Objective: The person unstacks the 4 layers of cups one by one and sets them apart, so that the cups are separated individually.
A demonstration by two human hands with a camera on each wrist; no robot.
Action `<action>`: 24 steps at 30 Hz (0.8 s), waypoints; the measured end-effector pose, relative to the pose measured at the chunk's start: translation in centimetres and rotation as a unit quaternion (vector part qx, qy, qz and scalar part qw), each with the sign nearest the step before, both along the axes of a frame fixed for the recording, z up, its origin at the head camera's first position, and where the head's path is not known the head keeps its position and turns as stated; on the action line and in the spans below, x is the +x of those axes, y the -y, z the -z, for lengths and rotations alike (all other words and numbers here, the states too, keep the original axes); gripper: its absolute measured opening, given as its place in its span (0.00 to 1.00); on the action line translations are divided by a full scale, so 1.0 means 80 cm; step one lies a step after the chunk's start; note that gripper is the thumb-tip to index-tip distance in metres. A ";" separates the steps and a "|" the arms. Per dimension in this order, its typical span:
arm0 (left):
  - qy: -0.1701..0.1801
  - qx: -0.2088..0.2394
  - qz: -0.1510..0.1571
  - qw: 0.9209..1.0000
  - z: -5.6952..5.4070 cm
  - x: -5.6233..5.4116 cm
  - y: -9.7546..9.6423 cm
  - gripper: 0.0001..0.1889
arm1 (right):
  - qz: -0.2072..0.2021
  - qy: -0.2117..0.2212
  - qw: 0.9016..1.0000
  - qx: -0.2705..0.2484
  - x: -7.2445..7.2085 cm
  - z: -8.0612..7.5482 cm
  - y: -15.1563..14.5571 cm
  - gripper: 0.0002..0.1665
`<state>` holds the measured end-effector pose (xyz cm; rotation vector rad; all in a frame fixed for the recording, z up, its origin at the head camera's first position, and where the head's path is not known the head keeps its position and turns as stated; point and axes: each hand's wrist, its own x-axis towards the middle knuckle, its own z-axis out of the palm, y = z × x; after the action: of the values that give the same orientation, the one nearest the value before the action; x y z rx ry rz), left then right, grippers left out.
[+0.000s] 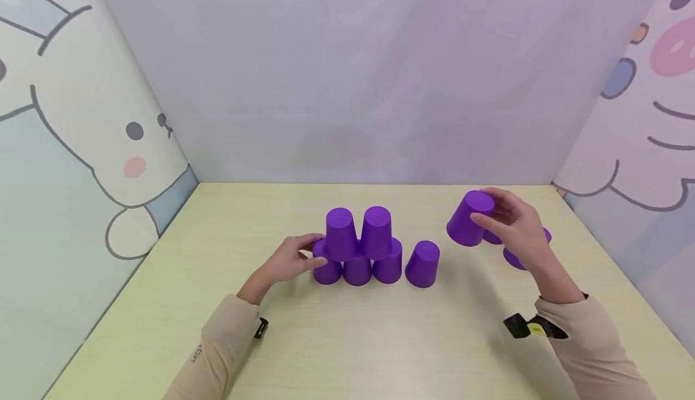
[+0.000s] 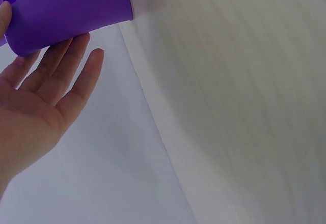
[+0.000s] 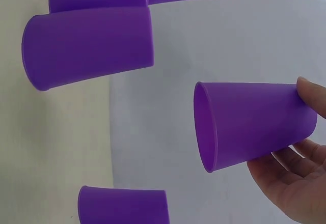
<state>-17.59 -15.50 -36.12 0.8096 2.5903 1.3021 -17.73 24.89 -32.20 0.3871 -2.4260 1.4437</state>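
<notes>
My right hand (image 1: 518, 225) holds a purple cup (image 1: 466, 222) mouth down and tilted, above the table, thumb on one side and fingers on the other. In the right wrist view its rim faces left, apart from the other cups. On the left, my left hand (image 1: 293, 259) has thumb and fingers around the left cup (image 1: 327, 273) of a bottom row. Beside that stand a middle cup (image 1: 357, 272) and a right cup (image 1: 388, 267). Two upper cups, one left (image 1: 340, 234) and one right (image 1: 376, 233), rest across them. A single upside-down cup (image 1: 422, 264) stands just right of the stack.
Behind the right hand, more purple cups (image 1: 513, 259) are partly hidden on the pale wooden table (image 1: 336, 339). A plain light wall (image 1: 347, 86) rises at the table's back edge, with cartoon-printed panels on both sides.
</notes>
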 end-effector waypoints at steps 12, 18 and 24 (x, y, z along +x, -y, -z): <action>0.003 0.001 -0.003 1.000 -0.001 0.000 -0.001 0.22 | 0.045 0.068 0.997 0.011 -0.016 0.034 -0.019 0.33; 0.008 0.000 -0.005 1.000 -0.004 0.003 -0.002 0.22 | 0.057 0.102 0.993 0.022 -0.026 0.055 -0.026 0.37; 0.008 -0.001 -0.007 1.000 -0.006 0.004 -0.002 0.22 | 0.060 0.125 0.990 0.027 -0.032 0.071 -0.031 0.39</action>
<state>-17.23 -15.30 -35.65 0.7795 2.5887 1.3052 -20.27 27.37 -37.91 0.0709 -2.6371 1.4530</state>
